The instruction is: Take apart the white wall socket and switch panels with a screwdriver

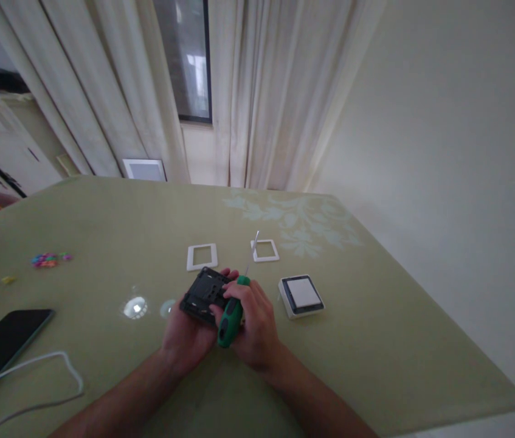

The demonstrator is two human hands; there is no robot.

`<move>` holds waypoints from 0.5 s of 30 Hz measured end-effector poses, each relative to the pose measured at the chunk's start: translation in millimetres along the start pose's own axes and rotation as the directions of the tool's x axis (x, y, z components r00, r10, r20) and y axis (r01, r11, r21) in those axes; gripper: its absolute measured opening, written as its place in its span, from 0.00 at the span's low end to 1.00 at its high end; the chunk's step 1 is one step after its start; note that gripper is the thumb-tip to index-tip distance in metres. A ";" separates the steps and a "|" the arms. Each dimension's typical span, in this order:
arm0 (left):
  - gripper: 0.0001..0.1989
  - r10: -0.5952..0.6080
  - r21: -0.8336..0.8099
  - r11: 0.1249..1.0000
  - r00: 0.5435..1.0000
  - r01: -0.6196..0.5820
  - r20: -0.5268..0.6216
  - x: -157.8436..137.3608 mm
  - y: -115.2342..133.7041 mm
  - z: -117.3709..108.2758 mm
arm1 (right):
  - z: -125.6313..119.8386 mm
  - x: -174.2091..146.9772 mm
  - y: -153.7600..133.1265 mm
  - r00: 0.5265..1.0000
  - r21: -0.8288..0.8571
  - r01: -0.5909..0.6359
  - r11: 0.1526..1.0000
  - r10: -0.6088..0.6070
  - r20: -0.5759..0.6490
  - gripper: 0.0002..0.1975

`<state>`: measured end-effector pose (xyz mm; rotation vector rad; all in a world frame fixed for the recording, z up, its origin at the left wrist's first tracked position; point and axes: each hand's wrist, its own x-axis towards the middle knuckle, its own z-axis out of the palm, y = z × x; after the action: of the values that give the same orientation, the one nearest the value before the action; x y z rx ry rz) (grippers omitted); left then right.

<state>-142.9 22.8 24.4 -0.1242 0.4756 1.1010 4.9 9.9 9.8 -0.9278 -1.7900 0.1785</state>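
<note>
In my left hand (188,340) lies a black square plastic switch module (202,297), tilted, its flat face with slots turned up. My right hand (257,322) is closed round a green-handled screwdriver (231,320), whose thin shaft points away from me. Fingers of the right hand also reach the module's right edge; whether they grip it I cannot tell. Beyond the hands two white square frames (202,257) lie on the table, the right frame (266,260) with a thin metal rod (255,241) at its left side. A white wall switch (301,295) rests right of my right hand.
The green tabletop (376,347) carries a black phone (6,340) and a white cable (63,359) at the left. Small coloured pieces (50,260) and a yellow bit (8,280) lie farther back. Curtains (279,91) and a wall (458,182) border the table.
</note>
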 end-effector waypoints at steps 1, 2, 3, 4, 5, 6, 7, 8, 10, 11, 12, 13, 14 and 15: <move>0.27 -0.013 -0.015 1.000 1.000 0.013 -0.010 -0.8 -0.7 1.5 | 0.1 -0.1 0.1 1.000 0.005 0.000 1.000 0.000 -0.008 0.15; 0.27 -0.024 -0.029 0.999 1.000 0.024 -0.015 -1.6 -1.2 2.6 | 0.0 -0.2 0.1 1.000 0.009 -0.003 1.000 0.003 -0.016 0.16; 0.27 -0.031 -0.037 0.999 0.999 0.030 -0.014 -2.4 -1.6 3.2 | -0.2 -0.3 0.1 1.000 0.010 -0.006 1.000 0.006 -0.021 0.16; 0.27 -0.036 -0.041 0.999 0.999 0.036 -0.010 -3.2 -1.7 3.1 | -0.6 -0.4 -0.1 1.000 0.009 -0.007 1.000 0.008 -0.021 0.16; 0.27 -0.041 -0.041 0.998 0.999 0.041 -0.006 -3.7 -1.6 2.4 | -1.0 -0.5 -0.5 1.000 0.009 -0.006 1.000 0.006 -0.018 0.17; 0.27 -0.043 -0.039 0.998 0.999 0.043 -0.001 -4.1 -1.4 1.2 | -1.4 -0.4 -1.0 1.000 0.011 0.002 1.000 -0.001 -0.021 0.17; 0.27 -0.047 -0.036 0.998 0.999 0.047 0.005 -4.3 -1.1 -0.4 | -1.8 -0.2 -1.6 1.000 0.015 0.012 1.000 -0.012 -0.024 0.17; 0.27 -0.051 -0.032 0.998 0.999 0.052 0.012 -4.2 -0.8 -2.1 | -2.1 0.0 -2.3 0.999 0.020 0.018 1.000 -0.018 -0.028 0.18; 0.27 -0.064 -0.025 0.998 0.997 0.065 0.039 -3.3 -0.5 -5.3 | -2.6 0.9 -3.4 0.999 0.026 0.018 0.999 -0.017 -0.030 0.18; 0.28 -0.070 -0.023 0.997 0.996 0.071 0.057 -2.7 -0.6 -6.6 | -2.8 1.3 -3.7 0.999 0.030 0.013 0.999 -0.012 -0.035 0.18; 0.28 -0.074 -0.026 0.997 0.994 0.076 0.075 -2.1 -0.9 -7.6 | -2.9 1.6 -3.9 0.999 0.036 0.007 0.999 -0.006 -0.043 0.18; 0.29 -0.076 -0.034 0.996 0.993 0.079 0.089 -1.5 -1.3 -8.3 | -2.9 1.9 -4.0 0.999 0.042 0.000 0.999 0.002 -0.050 0.17; 0.29 -0.079 -0.045 0.995 0.992 0.084 0.095 -1.2 -1.7 -8.5 | -3.0 1.9 -4.0 0.998 0.044 -0.003 0.999 0.005 -0.055 0.17; 0.28 -0.087 -0.060 0.994 0.992 0.093 0.096 -1.1 -2.1 -8.5 | -3.0 1.8 -3.9 0.999 0.041 -0.001 0.999 0.003 -0.054 0.18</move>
<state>-144.0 18.1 17.0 -0.1488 0.3482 1.0291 5.3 7.5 14.4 -0.8977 -1.7296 0.1887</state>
